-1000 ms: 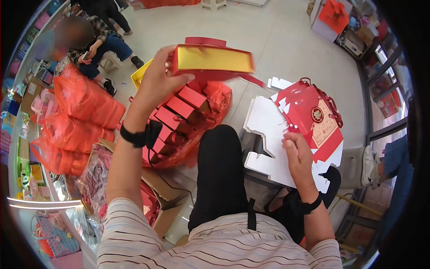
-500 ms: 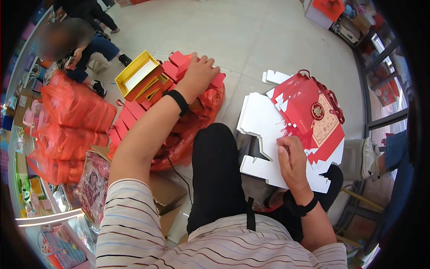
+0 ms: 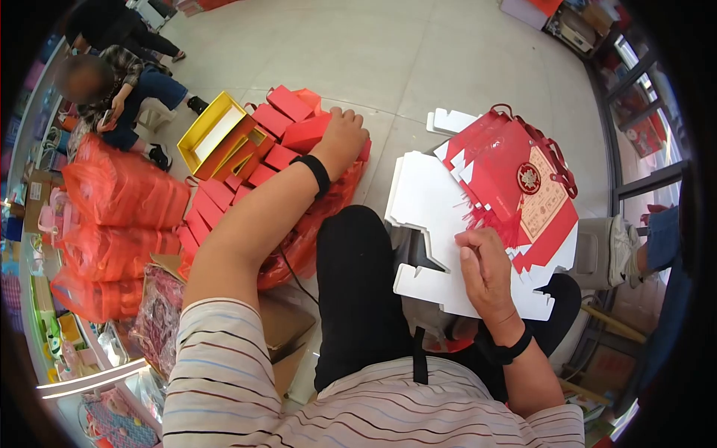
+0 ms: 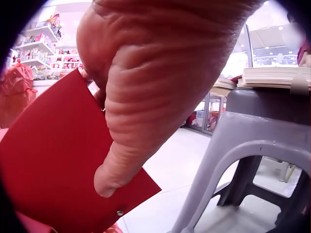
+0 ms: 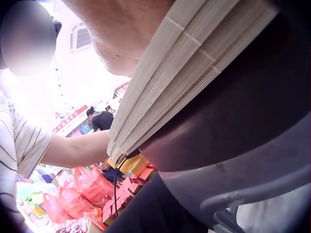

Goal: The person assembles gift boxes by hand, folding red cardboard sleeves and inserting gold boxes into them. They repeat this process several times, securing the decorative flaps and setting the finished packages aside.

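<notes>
My left hand (image 3: 342, 140) holds a red box (image 3: 305, 134) among rows of red boxes in a red plastic bag. In the left wrist view the thumb of the left hand (image 4: 141, 97) lies along the box's red side (image 4: 58, 150). My right hand (image 3: 487, 275) rests over a stack of white die-cut card sheets (image 3: 422, 187), fingers loosely curled, holding nothing visible. Beside it are red printed sheets (image 3: 493, 172) with a round emblem and red tassels (image 3: 497, 222). The right wrist view shows the stack's layered edges (image 5: 160, 82) under the right hand (image 5: 126, 34).
Yellow-lined boxes (image 3: 216, 134) sit on the red ones at the left. Filled red bags (image 3: 123, 187) are stacked further left, near a seated person (image 3: 142, 89). A grey stool (image 4: 262, 131) supports the card stack. An open carton (image 3: 280, 321) stands by my left knee.
My left hand has carried the red box from in front of me down onto the bagged rows. The right hand has stayed by the card stack.
</notes>
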Tool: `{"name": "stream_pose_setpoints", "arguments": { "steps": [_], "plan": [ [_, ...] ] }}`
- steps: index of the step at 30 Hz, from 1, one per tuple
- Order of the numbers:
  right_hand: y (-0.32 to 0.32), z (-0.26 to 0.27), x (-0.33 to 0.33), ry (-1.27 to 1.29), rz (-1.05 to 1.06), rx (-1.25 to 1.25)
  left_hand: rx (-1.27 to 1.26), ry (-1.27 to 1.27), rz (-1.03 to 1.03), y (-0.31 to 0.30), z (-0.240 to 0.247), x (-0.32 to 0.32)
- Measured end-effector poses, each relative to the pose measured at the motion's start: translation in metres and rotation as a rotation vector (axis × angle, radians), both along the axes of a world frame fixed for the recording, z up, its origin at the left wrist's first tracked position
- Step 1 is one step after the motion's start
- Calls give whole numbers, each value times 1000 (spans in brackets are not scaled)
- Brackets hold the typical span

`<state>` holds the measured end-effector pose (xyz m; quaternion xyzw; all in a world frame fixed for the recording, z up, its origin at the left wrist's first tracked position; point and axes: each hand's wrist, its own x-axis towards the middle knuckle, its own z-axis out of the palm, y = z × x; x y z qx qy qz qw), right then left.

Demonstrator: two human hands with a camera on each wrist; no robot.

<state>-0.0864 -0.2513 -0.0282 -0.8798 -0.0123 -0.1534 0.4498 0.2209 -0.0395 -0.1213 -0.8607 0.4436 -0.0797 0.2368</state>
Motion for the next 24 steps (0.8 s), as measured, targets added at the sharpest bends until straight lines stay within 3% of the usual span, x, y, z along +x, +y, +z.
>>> {"name": "stream_pose_setpoints", "arguments": {
  "steps": [5,11,14,19,24],
  "plan": [
    [-1,-1,0,6,3,13,145,-27,62,-6,-27,2],
    [-2,0,0,15,3,31,21,18,-108,0,-94,13],
    [-2,-2,-1,26,4,33,-176,17,-142,14,-72,18],
    [-2,-1,0,22,0,46,-713,419,21,55,-18,39],
    [-2,-2,0,13,3,43,-540,287,111,88,-5,49]
  ]
}}
